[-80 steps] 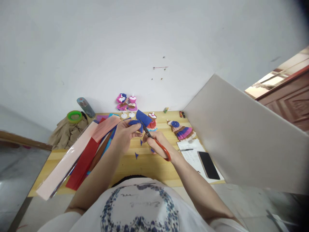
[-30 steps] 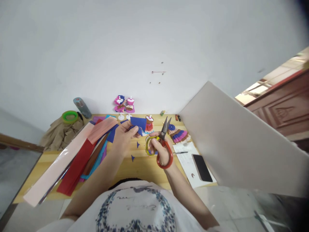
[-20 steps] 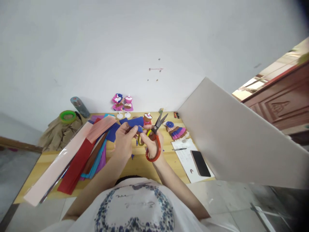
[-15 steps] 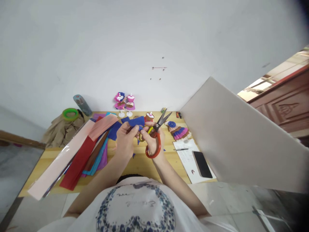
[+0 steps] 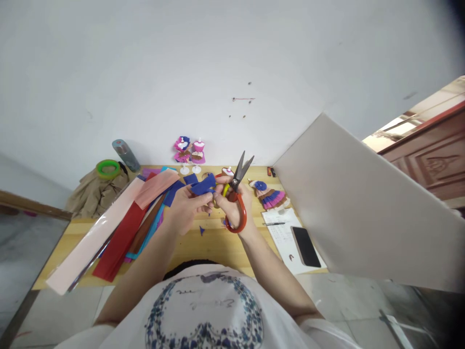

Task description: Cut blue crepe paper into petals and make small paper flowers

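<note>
My left hand (image 5: pixel 187 206) pinches a folded piece of dark blue paper (image 5: pixel 203 184) above the wooden table (image 5: pixel 214 245). My right hand (image 5: pixel 232 203) grips red-handled scissors (image 5: pixel 238 196), its fingers through the loops and also touching the blue paper. The scissor blades point up and away, slightly parted. Both hands meet over the table's middle. Small blue scraps (image 5: pixel 202 230) lie on the wood below them.
Long sheets of pink, red, brown and blue crepe paper (image 5: pixel 119 228) lie at the left. Small paper-dressed doll figures (image 5: pixel 191 152) stand at the back; another (image 5: pixel 269 196) lies at the right. A phone (image 5: pixel 305 246) rests on a printed sheet. A white board (image 5: pixel 363 213) leans at the right.
The right hand stopped cutting, swung the scissors upright and came over to the blue paper. Both hands now hold the paper together, a little higher than before.
</note>
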A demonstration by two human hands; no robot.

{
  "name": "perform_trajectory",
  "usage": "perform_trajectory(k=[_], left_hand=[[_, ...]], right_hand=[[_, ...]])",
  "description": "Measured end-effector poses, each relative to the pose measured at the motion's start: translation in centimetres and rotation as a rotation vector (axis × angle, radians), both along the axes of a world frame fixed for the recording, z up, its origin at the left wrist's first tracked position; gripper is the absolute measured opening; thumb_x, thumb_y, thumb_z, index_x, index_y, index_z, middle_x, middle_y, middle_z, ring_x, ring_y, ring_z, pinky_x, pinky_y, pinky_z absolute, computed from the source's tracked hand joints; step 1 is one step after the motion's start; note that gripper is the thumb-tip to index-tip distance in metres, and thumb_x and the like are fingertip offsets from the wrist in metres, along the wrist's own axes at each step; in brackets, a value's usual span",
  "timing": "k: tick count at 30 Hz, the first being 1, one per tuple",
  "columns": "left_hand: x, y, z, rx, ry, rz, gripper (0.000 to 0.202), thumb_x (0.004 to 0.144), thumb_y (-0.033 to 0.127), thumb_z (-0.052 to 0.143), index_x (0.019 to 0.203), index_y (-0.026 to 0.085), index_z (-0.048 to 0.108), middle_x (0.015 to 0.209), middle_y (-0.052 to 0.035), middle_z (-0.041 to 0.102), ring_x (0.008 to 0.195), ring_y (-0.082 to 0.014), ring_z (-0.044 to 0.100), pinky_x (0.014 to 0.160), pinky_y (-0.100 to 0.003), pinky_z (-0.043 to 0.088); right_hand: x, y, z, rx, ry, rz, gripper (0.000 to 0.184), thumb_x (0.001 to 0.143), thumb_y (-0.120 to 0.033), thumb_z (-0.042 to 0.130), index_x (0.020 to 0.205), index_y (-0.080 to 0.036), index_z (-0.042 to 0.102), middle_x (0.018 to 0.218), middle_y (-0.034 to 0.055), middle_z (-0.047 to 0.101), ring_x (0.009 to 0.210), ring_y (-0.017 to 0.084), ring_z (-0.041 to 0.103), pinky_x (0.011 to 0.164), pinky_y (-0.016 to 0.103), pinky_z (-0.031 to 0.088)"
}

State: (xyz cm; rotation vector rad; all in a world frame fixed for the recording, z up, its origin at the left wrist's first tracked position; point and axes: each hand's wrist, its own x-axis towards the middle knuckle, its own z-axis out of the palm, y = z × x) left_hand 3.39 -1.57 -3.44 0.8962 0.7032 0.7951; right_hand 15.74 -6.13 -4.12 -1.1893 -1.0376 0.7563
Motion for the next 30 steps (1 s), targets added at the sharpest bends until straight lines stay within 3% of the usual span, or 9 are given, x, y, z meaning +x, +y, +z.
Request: perform_trajectory(k=[5, 10, 12, 17, 25, 30], left_hand=[[0.4, 0.0, 0.4, -0.009, -0.012, 0.031, 0.022, 0.056, 0.027, 0.082, 0.067, 0.014, 0.068, 0.061, -0.0019, 0.063, 0.053, -0.0111, 0.055, 0.05, -0.024, 0.044], [0.1, 0.5, 1.1, -0.01, 0.005, 0.01, 0.02, 0.056, 0.025, 0.081, 0.064, 0.014, 0.067, 0.057, -0.0014, 0.062, 0.054, -0.0115, 0.056, 0.051, -0.024, 0.046], [0.0, 0.8, 1.3, -0.001, -0.001, 0.0, 0.018, 0.057, 0.025, 0.08, 0.063, 0.014, 0.067, 0.057, -0.0015, 0.061, 0.054, -0.0117, 0.056, 0.052, -0.024, 0.047], [0.4, 1.1, 1.4, 0.017, 0.003, -0.017, 0.016, 0.058, 0.025, 0.079, 0.067, 0.015, 0.07, 0.063, -0.0024, 0.066, 0.058, -0.0118, 0.059, 0.055, -0.023, 0.049], [1.2, 0.9, 1.6, 0.102, 0.039, -0.048, 0.007, 0.059, 0.02, 0.075, 0.065, 0.018, 0.073, 0.065, -0.0022, 0.068, 0.059, -0.0131, 0.06, 0.059, -0.025, 0.05], [1.5, 1.1, 1.4, 0.135, 0.062, -0.057, 0.006, 0.061, 0.018, 0.073, 0.067, 0.019, 0.074, 0.066, -0.0023, 0.068, 0.059, -0.0136, 0.06, 0.061, -0.027, 0.051]], right_hand=[[1.2, -1.0, 0.3, 0.02, -0.063, 0.105, 0.03, 0.08, -0.042, 0.067, 0.1, -0.021, 0.061, 0.071, -0.0018, 0.055, 0.056, 0.012, 0.049, 0.054, 0.027, 0.041], [5.8, -3.2, 0.8, 0.008, -0.445, 0.43, 0.049, 0.084, -0.061, 0.06, 0.102, -0.016, 0.068, 0.062, -0.0023, 0.049, 0.054, 0.012, 0.042, 0.053, 0.026, 0.034], [7.4, -3.9, 1.0, -0.059, -0.586, 0.471, 0.057, 0.083, -0.066, 0.057, 0.101, -0.013, 0.07, 0.059, -0.0033, 0.045, 0.051, 0.011, 0.037, 0.05, 0.025, 0.029], [8.7, -4.2, 1.6, -0.152, -0.782, 0.52, 0.058, 0.085, -0.064, 0.056, 0.096, -0.01, 0.071, 0.053, -0.0061, 0.037, 0.048, 0.009, 0.029, 0.049, 0.024, 0.026], [8.5, -3.7, 2.6, -0.245, -0.713, 0.57, 0.051, 0.086, -0.062, 0.055, 0.09, -0.013, 0.069, 0.054, -0.0018, 0.053, 0.045, 0.011, 0.042, 0.049, 0.023, 0.031], [8.5, -3.6, 2.3, -0.237, -0.727, 0.533, 0.05, 0.086, -0.062, 0.057, 0.088, -0.014, 0.069, 0.052, -0.0023, 0.054, 0.044, 0.011, 0.043, 0.049, 0.024, 0.031]])
